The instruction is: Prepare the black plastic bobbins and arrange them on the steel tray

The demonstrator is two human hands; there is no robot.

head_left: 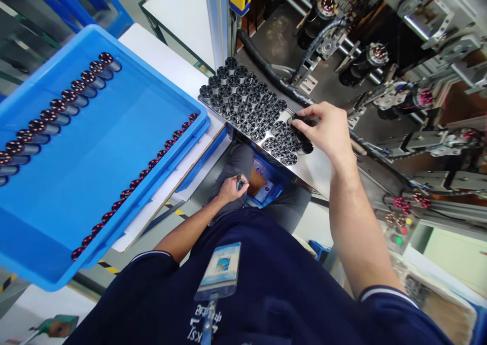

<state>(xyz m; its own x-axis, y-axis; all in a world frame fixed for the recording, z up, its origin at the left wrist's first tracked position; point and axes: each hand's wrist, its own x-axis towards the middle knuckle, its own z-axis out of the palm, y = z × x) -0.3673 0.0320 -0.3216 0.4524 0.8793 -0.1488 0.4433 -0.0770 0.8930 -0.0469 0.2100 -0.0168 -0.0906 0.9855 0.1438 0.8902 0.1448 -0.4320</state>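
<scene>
Rows of black-topped metal motor cores (245, 106) stand upright on a shiny metal ledge in front of me. At the right end of these rows, my right hand (325, 129) has its thumb and fingers closed around one motor core (292, 119), which the fingertips partly hide. My left hand (233, 188) rests by my left thigh, closed around a small dark hand tool (239, 182) with some blue on it. Only the tool's end shows above the fingers, so its kind is unclear.
A blue tray (152, 76) on the left table holds copper-wound cores along two sides. Machine fixtures (365, 63) with wound cores fill the right, behind a black cable (262, 66). A blue bin (272, 182) sits below the ledge; push buttons (398, 239) are at right.
</scene>
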